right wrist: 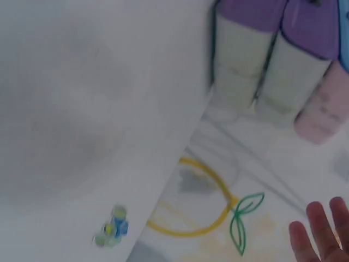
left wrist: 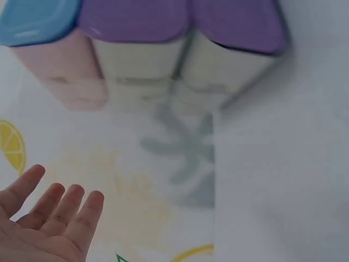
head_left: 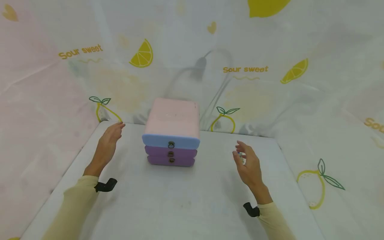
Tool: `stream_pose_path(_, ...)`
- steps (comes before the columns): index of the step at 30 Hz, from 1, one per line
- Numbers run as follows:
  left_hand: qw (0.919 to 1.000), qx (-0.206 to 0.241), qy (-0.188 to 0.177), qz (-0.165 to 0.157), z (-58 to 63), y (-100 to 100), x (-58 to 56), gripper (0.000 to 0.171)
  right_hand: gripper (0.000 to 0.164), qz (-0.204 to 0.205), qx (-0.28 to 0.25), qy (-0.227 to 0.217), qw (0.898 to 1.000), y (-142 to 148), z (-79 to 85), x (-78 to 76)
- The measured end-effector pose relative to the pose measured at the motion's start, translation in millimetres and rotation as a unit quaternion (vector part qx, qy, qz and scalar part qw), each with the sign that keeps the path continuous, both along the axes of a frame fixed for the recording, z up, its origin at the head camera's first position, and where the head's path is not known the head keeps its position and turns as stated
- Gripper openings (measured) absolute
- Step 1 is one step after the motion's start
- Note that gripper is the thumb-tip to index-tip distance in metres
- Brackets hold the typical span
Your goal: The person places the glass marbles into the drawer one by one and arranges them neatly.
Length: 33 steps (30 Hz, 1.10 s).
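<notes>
A small drawer box (head_left: pixel 172 118) with a pink top stands on the white table, its one blue and two purple drawer fronts facing me, each with a ring-shaped knob. To its left, my left hand (head_left: pixel 106 143) is held up with fingers extended, apart from the box and holding nothing. On the other side my right hand (head_left: pixel 249 166) hovers with relaxed fingers, likewise holding nothing. Behind its fingers, partly hidden in the head view, lies a little cluster of green, blue and yellow trinkets (right wrist: pixel 112 228); their kind is too blurred to tell.
A white table (head_left: pixel 168 203) spreads under both arms. Around it hangs a pale cloth backdrop (head_left: pixel 180 43) printed with lemons and lettering, meeting the table's far edge just behind the box. A black camera mount (head_left: pixel 106 185) sits at the left wrist, another mount (head_left: pixel 251 210) at the right.
</notes>
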<state>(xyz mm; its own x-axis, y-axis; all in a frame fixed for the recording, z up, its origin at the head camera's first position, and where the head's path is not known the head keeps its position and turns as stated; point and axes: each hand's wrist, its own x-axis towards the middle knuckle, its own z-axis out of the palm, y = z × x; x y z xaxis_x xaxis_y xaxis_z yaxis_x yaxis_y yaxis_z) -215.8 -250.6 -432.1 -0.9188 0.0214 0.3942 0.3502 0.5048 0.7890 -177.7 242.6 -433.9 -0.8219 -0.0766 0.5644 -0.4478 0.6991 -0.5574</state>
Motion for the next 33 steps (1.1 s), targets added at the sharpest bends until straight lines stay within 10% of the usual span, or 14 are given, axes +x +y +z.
stream_pose_path(6,0.9802,0.187,0.011,-0.064,34.8,36,-22.5,0.045,0.019,0.108,-0.129,-0.006,0.986,-64,-5.8,6.2)
stream_pose_path(15,0.9826,0.16,-0.08,-0.051,38.4,69,-42.2,0.049,0.025,0.218,-0.241,-0.19,0.926,-140,-19.8,24.5)
stream_pose_path(21,0.974,0.199,-0.085,-0.068,32.2,75,-44.5,0.058,0.034,0.218,-0.311,-0.316,0.869,-163,-33.4,15.1)
stream_pose_path(33,0.9592,0.255,-0.056,-0.108,31.3,76,-46.4,0.056,0.033,0.179,-0.373,-0.37,0.832,-186,-63.8,-9.3)
